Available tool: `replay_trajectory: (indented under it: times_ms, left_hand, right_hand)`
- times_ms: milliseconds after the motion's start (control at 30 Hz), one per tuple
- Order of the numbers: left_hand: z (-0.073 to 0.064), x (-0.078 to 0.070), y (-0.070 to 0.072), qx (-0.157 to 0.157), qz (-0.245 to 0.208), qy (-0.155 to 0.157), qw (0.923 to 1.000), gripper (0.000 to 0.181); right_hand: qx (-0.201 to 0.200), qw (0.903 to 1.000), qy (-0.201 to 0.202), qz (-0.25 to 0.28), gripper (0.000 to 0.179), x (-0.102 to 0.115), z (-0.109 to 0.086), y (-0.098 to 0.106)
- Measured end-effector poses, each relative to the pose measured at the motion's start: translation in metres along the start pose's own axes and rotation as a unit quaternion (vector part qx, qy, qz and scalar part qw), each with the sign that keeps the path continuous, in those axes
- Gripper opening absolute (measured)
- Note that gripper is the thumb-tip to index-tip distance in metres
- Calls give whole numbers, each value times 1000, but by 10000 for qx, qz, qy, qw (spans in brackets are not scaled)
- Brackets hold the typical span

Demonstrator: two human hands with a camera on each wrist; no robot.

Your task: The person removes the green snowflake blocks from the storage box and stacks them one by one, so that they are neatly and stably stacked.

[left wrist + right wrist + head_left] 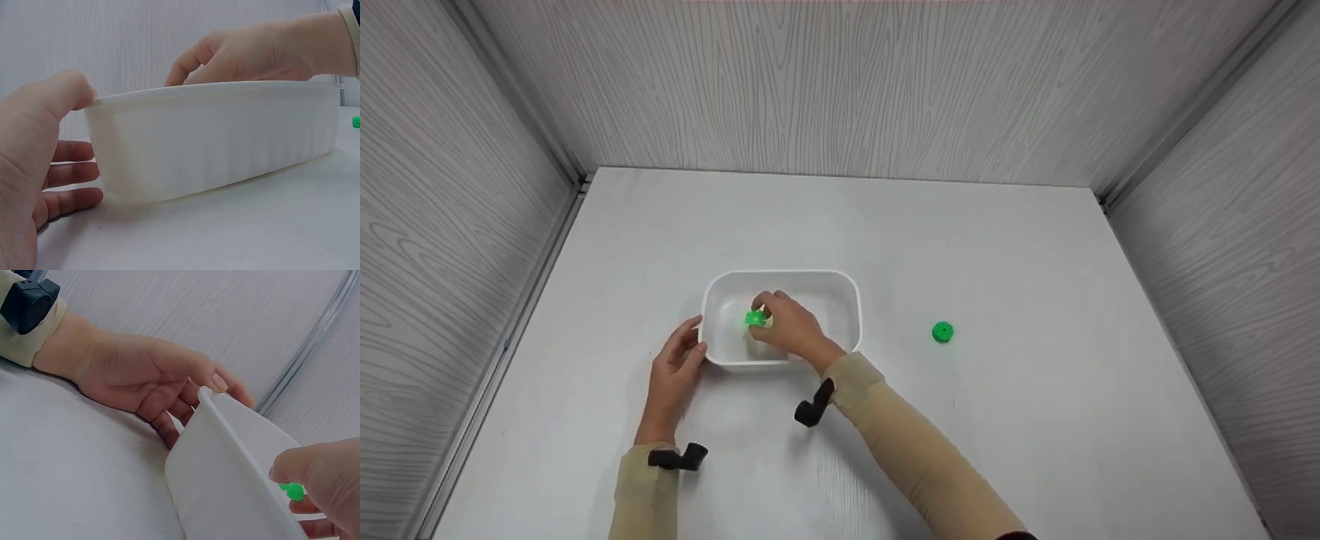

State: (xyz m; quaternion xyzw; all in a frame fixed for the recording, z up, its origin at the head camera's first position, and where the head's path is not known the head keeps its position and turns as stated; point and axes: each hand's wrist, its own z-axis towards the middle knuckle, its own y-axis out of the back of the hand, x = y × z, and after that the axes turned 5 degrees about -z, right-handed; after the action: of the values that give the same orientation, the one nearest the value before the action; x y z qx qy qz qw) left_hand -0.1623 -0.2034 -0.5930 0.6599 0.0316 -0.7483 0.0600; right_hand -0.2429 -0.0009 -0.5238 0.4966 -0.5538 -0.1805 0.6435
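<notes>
A white plastic bin (781,363) with rounded corners sits left of the table's middle. My left hand (673,379) holds its left end. In the left wrist view the left thumb (73,97) lies at the rim, and the bent fingers (73,174) are against the outer wall. My right hand (791,326) reaches over the front rim and pinches a small green piece with a notched edge (755,318) between thumb and fingers, over the inside of the bin. The right wrist view shows part of that green piece (293,491), partly covered by the right hand.
A second small green notched disc (943,331) lies on the white table (997,420) to the right of the bin. Pale wood-grain panels (840,90) rise behind the table and on both sides.
</notes>
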Motion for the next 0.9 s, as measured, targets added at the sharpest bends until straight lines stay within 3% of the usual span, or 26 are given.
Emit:
replay_trajectory:
  times_ms: [267, 533, 733, 900]
  left_hand:
    - [2, -4, -1, 4, -40, -33, 10000, 41]
    - [-6, -29, -3, 220, 10, -177, 9996, 44]
    - [-7, -28, -3, 128, -6, 59, 9999, 44]
    - [-7, -27, -4, 131, -11, 47, 9999, 43]
  right_hand:
    - [-635, 9955, 568, 417, 28, -5, -15, 16]
    - [-1056, 9871, 988, 685, 28, -13, -31, 23]
    - [-1270, 9793, 1223, 991, 28, -20, -40, 30]
    - [-1515, 9699, 1400, 1295, 28, -29, -47, 34]
